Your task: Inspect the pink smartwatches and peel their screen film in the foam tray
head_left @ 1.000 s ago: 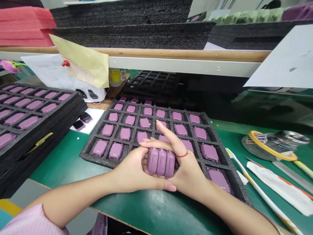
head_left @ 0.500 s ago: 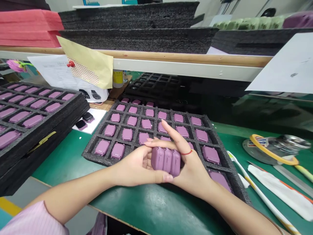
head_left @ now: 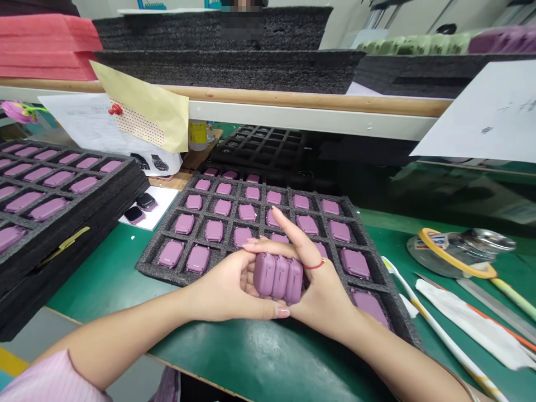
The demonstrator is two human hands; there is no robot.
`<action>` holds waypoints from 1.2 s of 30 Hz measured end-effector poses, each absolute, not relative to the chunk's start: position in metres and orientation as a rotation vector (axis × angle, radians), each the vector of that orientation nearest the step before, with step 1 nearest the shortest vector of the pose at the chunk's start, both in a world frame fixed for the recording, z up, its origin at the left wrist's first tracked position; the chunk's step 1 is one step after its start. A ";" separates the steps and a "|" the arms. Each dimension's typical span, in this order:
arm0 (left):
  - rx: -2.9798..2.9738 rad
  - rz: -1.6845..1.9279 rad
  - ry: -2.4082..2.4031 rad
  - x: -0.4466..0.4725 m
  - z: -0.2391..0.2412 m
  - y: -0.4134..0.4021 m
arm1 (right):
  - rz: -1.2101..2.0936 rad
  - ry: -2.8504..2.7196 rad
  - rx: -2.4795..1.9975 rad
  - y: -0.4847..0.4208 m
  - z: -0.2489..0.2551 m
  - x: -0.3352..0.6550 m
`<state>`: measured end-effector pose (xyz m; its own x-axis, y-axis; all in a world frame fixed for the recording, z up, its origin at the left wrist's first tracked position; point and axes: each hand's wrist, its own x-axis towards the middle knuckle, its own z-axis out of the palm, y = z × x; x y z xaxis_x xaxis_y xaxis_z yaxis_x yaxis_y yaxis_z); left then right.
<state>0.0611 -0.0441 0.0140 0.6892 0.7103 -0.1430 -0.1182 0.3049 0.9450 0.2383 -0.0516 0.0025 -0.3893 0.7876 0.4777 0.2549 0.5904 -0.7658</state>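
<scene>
Three purple casings stand side by side, pressed together between both my hands just above the near edge of a black foam tray. My left hand cups them from the left, thumb under them. From the right, my right hand holds them, its forefinger stretched out over the tray and a red thread ring on one finger. The tray's cells hold several more purple casings.
A stack of black foam trays filled with purple casings sits at the left. Two dark watch bodies lie on white paper. At the right lie a tape roll, a toothbrush and a metal ruler. A shelf with foam sheets runs overhead.
Both hands with the three casings have stayed almost in place; only the view shifted slightly.
</scene>
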 end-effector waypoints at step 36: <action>1.712 0.971 0.686 0.054 0.006 -0.042 | 1.240 -1.559 -0.992 -0.058 0.015 0.233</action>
<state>0.0535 -0.0419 0.0058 0.5150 0.8089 0.2837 -0.0021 -0.3297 0.9441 0.2335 -0.0585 0.0155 -0.2892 0.9445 0.1561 0.0604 0.1807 -0.9817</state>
